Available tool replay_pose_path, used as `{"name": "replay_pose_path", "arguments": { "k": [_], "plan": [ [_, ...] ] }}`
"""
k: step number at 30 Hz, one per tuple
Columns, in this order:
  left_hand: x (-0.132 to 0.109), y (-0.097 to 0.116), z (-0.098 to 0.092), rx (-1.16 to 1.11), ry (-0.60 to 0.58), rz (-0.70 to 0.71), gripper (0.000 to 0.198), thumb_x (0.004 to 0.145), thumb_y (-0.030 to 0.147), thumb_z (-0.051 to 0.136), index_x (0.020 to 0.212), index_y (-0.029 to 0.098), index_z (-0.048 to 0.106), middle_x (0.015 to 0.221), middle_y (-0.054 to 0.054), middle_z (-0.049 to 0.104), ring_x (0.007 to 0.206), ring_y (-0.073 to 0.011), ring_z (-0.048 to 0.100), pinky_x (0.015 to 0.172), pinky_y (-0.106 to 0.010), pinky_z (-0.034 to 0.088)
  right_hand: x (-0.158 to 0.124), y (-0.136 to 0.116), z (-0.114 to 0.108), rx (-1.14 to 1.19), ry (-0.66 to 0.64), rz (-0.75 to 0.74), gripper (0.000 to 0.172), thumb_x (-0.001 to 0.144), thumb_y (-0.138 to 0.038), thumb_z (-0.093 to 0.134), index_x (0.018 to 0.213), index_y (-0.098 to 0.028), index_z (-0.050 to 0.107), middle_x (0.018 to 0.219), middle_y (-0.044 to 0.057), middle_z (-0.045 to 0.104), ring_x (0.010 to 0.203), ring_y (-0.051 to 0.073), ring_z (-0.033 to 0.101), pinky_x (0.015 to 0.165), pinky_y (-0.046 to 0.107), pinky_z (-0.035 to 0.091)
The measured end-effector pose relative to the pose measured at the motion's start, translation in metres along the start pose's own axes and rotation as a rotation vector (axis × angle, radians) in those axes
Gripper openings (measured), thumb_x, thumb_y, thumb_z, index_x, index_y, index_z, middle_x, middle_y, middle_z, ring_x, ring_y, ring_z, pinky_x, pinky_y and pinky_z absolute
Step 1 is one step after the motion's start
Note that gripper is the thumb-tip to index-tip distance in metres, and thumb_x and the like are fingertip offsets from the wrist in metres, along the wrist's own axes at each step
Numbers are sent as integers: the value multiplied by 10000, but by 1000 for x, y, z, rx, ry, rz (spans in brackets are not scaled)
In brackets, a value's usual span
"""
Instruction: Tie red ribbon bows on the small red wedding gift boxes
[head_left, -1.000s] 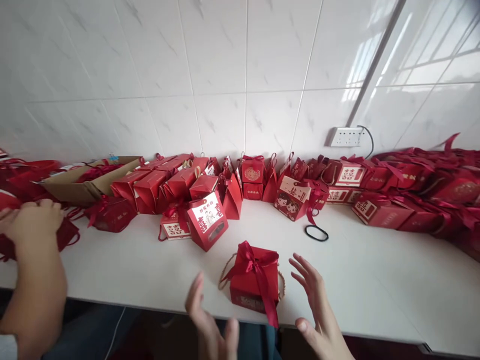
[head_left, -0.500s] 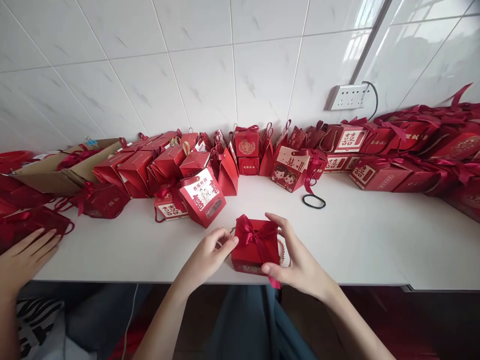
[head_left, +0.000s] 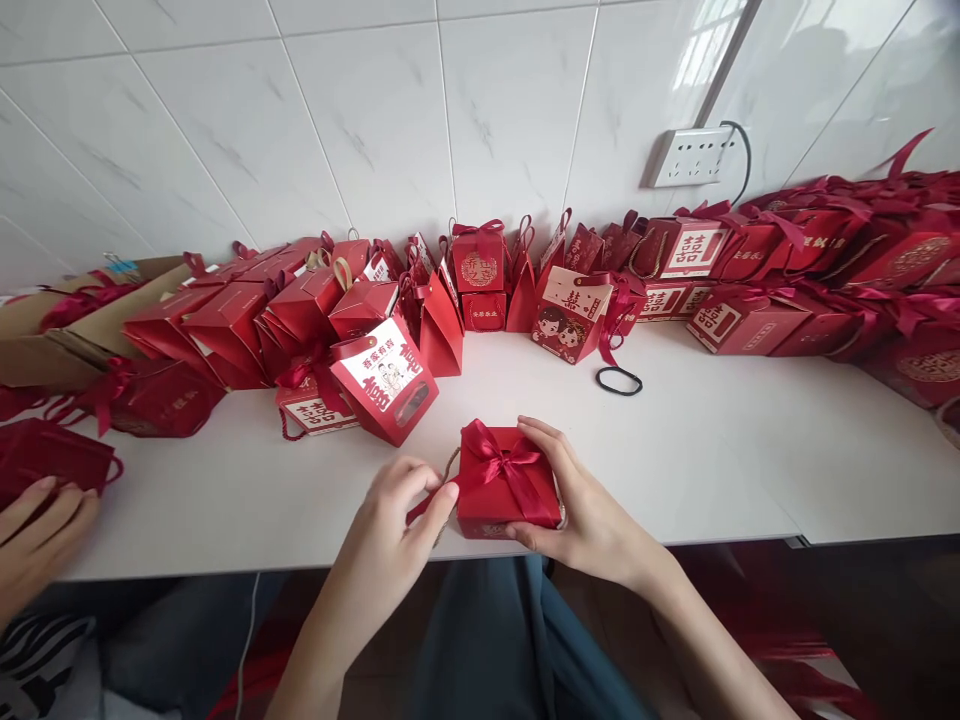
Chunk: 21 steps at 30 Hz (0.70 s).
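A small red gift box (head_left: 480, 510) with a dark red satin bow (head_left: 504, 464) on its lid stands near the table's front edge. My right hand (head_left: 577, 510) grips its right side, thumb at the lower front and fingers along the far right edge. At the box's left my left hand (head_left: 401, 515) is closed, pinching a tail of the satin ribbon between thumb and fingers. A twisted cord handle (head_left: 450, 465) shows between that hand and the box. Directly behind, a red box with a white label and a small window (head_left: 386, 385) leans on another box.
Many red gift boxes (head_left: 484, 265) line the tiled wall, piled higher at the right. A black hair tie (head_left: 619, 381) lies on the white table (head_left: 675, 440). Another person's hand (head_left: 45, 540) touches a red box (head_left: 56, 460) at the left. A power strip (head_left: 688, 158) is on the wall.
My left hand has pinched the ribbon tail and drawn it out leftward. My right hand has closed more snugly on the box's side. The view has shifted slightly.
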<state>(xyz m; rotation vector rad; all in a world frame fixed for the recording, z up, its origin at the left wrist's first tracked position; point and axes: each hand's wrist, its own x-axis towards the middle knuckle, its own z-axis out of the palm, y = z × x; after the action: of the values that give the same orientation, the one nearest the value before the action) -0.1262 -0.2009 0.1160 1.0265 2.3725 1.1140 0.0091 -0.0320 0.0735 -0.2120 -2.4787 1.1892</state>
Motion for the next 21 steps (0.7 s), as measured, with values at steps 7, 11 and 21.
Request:
{"name": "replay_pose_path", "arguments": {
  "k": [7,11,21],
  "plan": [
    [-59,1,15,-88,-33,16,341,817,510,453,591,271,543,541,19,483,496,-165,463,471,-251,398,-1,0,-10,22,-110,4,912,750,-295,700,1462,-248,132,1471,125,303,1336,276,364,1077,427,381],
    [-45,-11,-5,-82,-68,-17,351,757,546,518,550,267,572,499,23,492,464,-158,456,470,-252,390,-2,0,-17,15,-161,-16,1001,721,-380,743,1480,-254,103,1501,121,271,1364,291,325,1104,446,341],
    [22,8,18,-185,65,9,328,844,514,488,886,197,561,753,-1,572,707,-154,560,615,-226,450,0,4,-16,208,314,157,324,932,-474,458,1106,-232,585,986,62,597,939,193,572,800,336,482]
  ]
}}
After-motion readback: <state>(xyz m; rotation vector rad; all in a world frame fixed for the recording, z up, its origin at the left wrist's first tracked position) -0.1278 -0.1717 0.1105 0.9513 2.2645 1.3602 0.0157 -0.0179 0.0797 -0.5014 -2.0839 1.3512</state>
